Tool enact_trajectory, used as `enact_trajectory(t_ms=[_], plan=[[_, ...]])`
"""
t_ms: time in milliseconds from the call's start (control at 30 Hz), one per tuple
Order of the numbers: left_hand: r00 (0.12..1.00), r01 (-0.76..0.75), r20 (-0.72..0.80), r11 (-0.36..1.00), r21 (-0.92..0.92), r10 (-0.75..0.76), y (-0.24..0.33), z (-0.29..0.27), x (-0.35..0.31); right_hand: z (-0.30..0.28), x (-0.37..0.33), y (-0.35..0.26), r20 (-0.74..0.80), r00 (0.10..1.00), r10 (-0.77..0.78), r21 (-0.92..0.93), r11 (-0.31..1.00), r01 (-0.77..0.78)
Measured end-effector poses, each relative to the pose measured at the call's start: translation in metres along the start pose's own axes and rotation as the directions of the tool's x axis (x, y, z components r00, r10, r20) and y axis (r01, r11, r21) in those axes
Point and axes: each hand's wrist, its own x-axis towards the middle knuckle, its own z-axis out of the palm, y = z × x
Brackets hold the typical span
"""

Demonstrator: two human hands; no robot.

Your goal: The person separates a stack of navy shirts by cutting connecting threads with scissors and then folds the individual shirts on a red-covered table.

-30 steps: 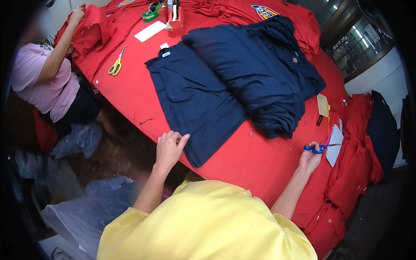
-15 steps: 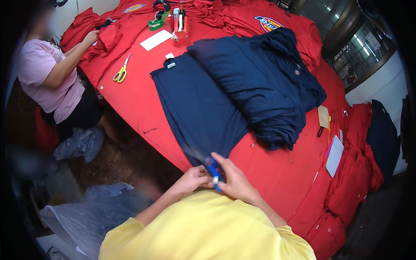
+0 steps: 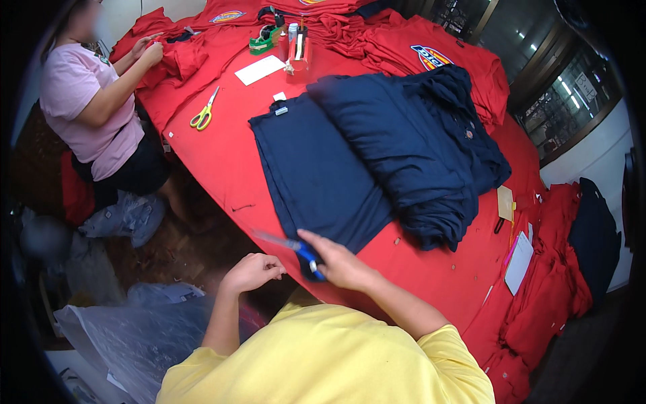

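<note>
My right hand is wrapped round the blue handles of a pair of scissors. Their blades point left past the table's near edge and are smeared by motion. Just left of that edge, my left hand is raised with its fingers curled together; anything between them is too small to see. A navy garment lies spread on the red-covered table, its near end beneath the scissors and my right hand. Folded navy shirts are heaped against its right side.
Yellow-handled scissors, a white card, a green tape dispenser and a red holder lie farther back. Red shirts pile up at right. A co-worker in pink handles red cloth. Clear plastic hangs lower left.
My hands have moved apart. The left went left, off the table's edge; the scissors in my right hand now point left. The view has shifted slightly.
</note>
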Motion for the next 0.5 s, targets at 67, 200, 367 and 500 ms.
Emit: enact_trajectory(t_ms=[67,200,367,500], plan=[[1.0,-0.02,-0.014,1.0,-0.011,0.02,-0.002,-0.001,-0.003,-0.022,0.018,0.007,-0.061,0.996,0.059,0.492,0.87,-0.022],[0.965,-0.068,-0.26,0.988,-0.136,0.031,-0.002,0.002,-0.002,-0.149,0.029,-0.011,-0.687,0.609,0.396,0.726,0.362,0.584],[0.856,-0.112,-0.505,0.994,0.022,0.108,0.016,0.014,0.021,-0.261,-0.135,0.155,-0.855,0.02,0.519,0.252,0.38,0.89],[0.764,-0.058,-0.624,0.981,0.186,0.164,0.021,0.023,0.039,-0.181,-0.182,0.167,-0.782,0.044,0.621,0.449,0.513,0.731]])
